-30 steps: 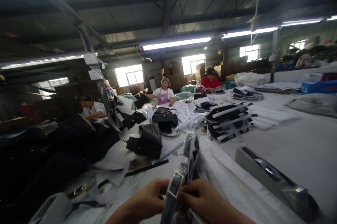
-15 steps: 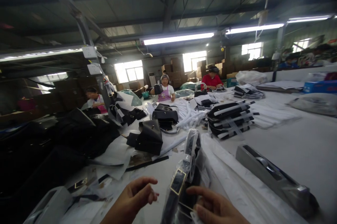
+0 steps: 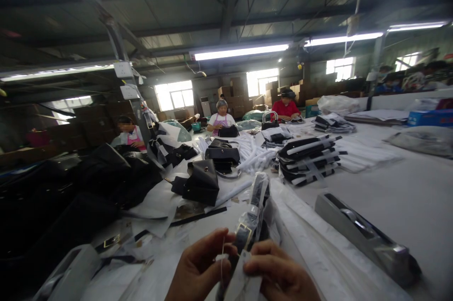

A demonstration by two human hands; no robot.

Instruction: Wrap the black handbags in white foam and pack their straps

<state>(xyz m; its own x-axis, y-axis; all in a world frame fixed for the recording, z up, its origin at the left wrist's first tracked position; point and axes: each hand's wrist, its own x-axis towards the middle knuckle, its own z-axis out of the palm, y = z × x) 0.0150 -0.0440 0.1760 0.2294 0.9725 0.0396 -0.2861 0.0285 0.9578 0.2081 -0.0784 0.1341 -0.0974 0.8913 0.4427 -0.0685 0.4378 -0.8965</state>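
At the bottom centre my left hand (image 3: 198, 270) is closed in a pinch on a small white tag (image 3: 221, 257) with a thin thread. My right hand (image 3: 279, 275) is closed on a black strap (image 3: 255, 211) with a gold buckle, wrapped in clear plastic. The strap runs away from me over the white table (image 3: 406, 202). Both hands meet at the buckle end. A white paper piece hangs below my right fingers.
A grey metal tape dispenser (image 3: 364, 237) lies right of my hands. Black handbags (image 3: 200, 180) and stacked black straps (image 3: 309, 159) lie further out among white paper rolls. Dark bags pile on the left. Three seated people work at the far end.
My left hand, open and apart from the strap half a second ago, has come back to the buckle and pinches a white tag. My right hand stayed on the strap.
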